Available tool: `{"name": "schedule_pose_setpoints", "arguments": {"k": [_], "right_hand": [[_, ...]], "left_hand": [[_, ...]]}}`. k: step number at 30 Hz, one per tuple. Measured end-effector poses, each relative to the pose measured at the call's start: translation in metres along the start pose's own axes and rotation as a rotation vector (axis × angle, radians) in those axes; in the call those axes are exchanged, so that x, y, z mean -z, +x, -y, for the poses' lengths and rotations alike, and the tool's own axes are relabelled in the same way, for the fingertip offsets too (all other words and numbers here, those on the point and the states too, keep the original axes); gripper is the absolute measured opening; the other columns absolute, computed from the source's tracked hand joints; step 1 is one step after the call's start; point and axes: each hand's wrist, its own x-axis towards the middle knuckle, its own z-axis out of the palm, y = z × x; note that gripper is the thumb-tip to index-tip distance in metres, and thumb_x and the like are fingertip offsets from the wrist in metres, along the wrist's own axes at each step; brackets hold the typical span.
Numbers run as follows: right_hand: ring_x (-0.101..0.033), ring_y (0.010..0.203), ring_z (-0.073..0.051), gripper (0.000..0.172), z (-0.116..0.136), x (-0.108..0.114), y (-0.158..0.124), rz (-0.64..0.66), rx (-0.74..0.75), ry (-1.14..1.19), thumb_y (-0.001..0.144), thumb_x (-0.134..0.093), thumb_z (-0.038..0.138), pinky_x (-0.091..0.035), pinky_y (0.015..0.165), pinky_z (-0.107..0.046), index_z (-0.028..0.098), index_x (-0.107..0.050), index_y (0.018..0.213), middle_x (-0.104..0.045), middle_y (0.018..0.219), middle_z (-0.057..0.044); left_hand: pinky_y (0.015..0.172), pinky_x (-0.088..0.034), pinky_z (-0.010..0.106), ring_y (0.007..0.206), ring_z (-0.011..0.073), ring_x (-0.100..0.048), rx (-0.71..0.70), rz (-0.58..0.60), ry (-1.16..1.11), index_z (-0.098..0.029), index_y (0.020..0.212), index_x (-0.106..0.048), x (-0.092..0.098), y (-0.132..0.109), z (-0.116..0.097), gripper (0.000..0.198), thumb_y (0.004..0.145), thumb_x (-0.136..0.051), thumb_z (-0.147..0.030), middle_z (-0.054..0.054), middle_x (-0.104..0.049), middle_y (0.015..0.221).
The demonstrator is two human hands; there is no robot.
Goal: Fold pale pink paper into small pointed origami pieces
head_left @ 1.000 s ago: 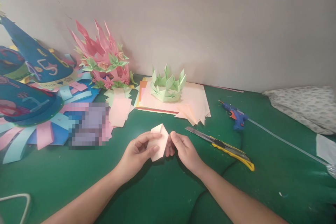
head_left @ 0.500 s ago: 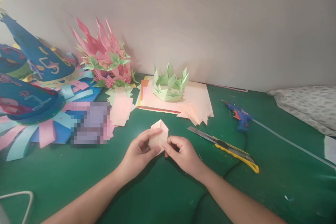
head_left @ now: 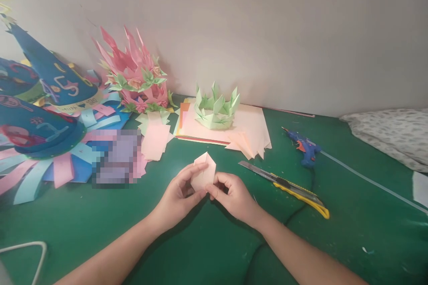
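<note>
Both hands hold a small folded piece of pale pink paper (head_left: 203,170) just above the green table (head_left: 200,240). My left hand (head_left: 179,198) pinches its left side, thumb along the upper edge, fingers curled under. My right hand (head_left: 232,196) grips the lower right corner with thumb and forefinger, the other fingers curled. The paper's pointed top sticks up between them.
A green paper crown (head_left: 216,107) sits on a stack of pink sheets (head_left: 249,127). A yellow utility knife (head_left: 287,185) and a blue glue gun (head_left: 306,149) lie to the right. Pink paper flowers (head_left: 133,75) and blue cone hats (head_left: 43,75) stand left. A patterned cloth (head_left: 388,133) lies far right.
My right hand has slid under the paper's lower right corner and closed on it; the fold sits a bit more upright. The view shifted slightly.
</note>
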Motion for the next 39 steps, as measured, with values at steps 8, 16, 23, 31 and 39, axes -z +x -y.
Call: {"name": "schedule_pose_setpoints", "arguments": {"k": [8,16,23,31,39], "right_hand": [[-0.047,0.052,-0.01,0.029,-0.004,-0.001,0.001,-0.01,-0.013,-0.018,0.08,-0.054,0.034,-0.036,0.049,-0.021,0.015,-0.051,0.059,-0.054,0.055,0.001],[-0.045,0.057,-0.01,0.025,-0.007,0.002,0.002,0.006,-0.001,0.168,0.082,-0.053,0.035,-0.035,0.052,-0.021,0.013,-0.06,0.074,-0.054,0.063,0.0],[-0.045,0.052,-0.009,0.027,-0.008,0.001,0.0,0.004,-0.03,0.244,0.08,-0.056,0.035,-0.034,0.048,-0.02,0.013,-0.057,0.065,-0.052,0.057,0.001],[-0.051,0.054,-0.011,0.027,-0.011,0.003,0.004,-0.096,-0.08,0.334,0.076,-0.06,0.041,-0.04,0.05,-0.021,0.015,-0.06,0.072,-0.058,0.061,0.0],[-0.057,0.067,-0.014,0.015,-0.008,0.0,0.002,-0.113,-0.023,0.24,0.074,-0.063,0.032,-0.047,0.059,-0.025,0.019,-0.061,0.081,-0.063,0.076,-0.002]], "left_hand": [[0.09,-0.046,0.035,0.113,0.0235,-0.045,-0.055,0.01,0.091,-0.026,0.119,-0.052,0.003,-0.001,0.004,0.042,0.079,-0.056,-0.016,0.008,-0.038,0.127],[0.089,-0.047,0.034,0.116,0.0228,-0.044,-0.01,0.213,0.019,-0.032,0.123,-0.048,0.004,-0.005,0.001,0.049,0.079,-0.054,-0.011,0.005,-0.032,0.135],[0.091,-0.044,0.033,0.116,0.0213,-0.044,0.021,0.268,-0.026,-0.032,0.128,-0.041,0.005,-0.004,-0.001,0.053,0.081,-0.054,-0.012,0.005,-0.031,0.139],[0.078,-0.048,0.029,0.088,0.0142,-0.058,0.019,0.067,-0.219,-0.028,0.124,-0.033,-0.001,0.002,0.0,0.055,0.078,-0.06,-0.016,0.004,-0.049,0.106],[0.073,-0.047,0.029,0.082,0.0135,-0.056,-0.135,-0.088,0.352,-0.023,0.103,-0.042,0.004,0.001,0.002,0.027,0.08,-0.054,-0.016,0.002,-0.055,0.092]]}}
